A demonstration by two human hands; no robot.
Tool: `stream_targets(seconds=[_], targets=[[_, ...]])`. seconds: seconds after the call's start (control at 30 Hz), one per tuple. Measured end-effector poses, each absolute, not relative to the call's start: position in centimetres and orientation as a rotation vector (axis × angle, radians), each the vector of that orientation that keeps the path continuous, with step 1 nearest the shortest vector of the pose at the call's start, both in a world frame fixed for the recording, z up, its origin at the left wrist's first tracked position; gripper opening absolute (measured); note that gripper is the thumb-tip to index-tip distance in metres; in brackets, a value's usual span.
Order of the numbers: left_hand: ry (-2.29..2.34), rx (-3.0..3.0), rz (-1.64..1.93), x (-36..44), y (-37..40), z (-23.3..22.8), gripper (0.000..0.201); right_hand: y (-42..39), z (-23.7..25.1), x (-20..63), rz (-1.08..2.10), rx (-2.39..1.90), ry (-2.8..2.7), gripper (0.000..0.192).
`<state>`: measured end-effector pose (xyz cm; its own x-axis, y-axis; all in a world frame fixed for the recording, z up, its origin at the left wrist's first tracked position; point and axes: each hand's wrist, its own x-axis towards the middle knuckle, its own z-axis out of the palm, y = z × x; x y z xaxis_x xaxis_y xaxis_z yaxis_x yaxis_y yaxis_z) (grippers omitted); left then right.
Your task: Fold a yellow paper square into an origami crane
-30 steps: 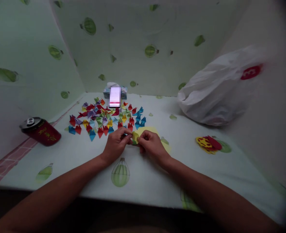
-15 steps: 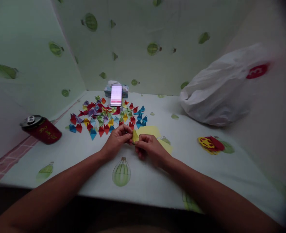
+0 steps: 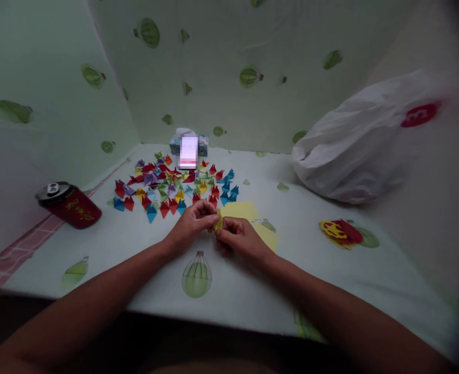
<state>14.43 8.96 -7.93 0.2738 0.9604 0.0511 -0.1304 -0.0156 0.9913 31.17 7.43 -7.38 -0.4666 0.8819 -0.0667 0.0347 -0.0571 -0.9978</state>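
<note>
A small piece of folded yellow paper [image 3: 219, 220] is pinched between my two hands, just above the table. My left hand [image 3: 195, 223] grips its left side with thumb and fingers closed. From the right, my right hand [image 3: 241, 238] pinches its lower end, with the other fingers curled in. My fingers cover much of the paper, so its full shape is hidden. Just behind my right hand lie flat yellow paper sheets [image 3: 245, 209]. Beyond my left hand spreads a group of small folded paper figures [image 3: 173, 205] in red, blue, yellow, green and purple.
A dark red drink can [image 3: 73, 208] stands at the left. A lit phone [image 3: 188, 151] leans on a tissue box [image 3: 202, 145] at the back. At the right are a white plastic bag [image 3: 346, 150] and red and yellow cut-out pieces [image 3: 340, 232]. The table cloth [image 3: 143, 291] has balloon prints.
The yellow paper now shows narrower between my fingers, and my left thumb lies further over it. The whole view has shifted slightly; the other things look unmoved.
</note>
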Motion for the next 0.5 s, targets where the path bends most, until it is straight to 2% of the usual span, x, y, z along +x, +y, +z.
stream_targets(seconds=[0.37, 0.5], targets=[[0.916, 1.239, 1.065, 14.51, 8.81, -7.79, 0.018, 7.43, -7.43, 31.13, 1.542, -0.973, -1.628, 0.022], [0.916, 1.227, 1.049, 14.46, 8.70, -7.63, 0.017, 7.61, -7.10, 31.67, 1.567, -0.836, -1.728, 0.027]])
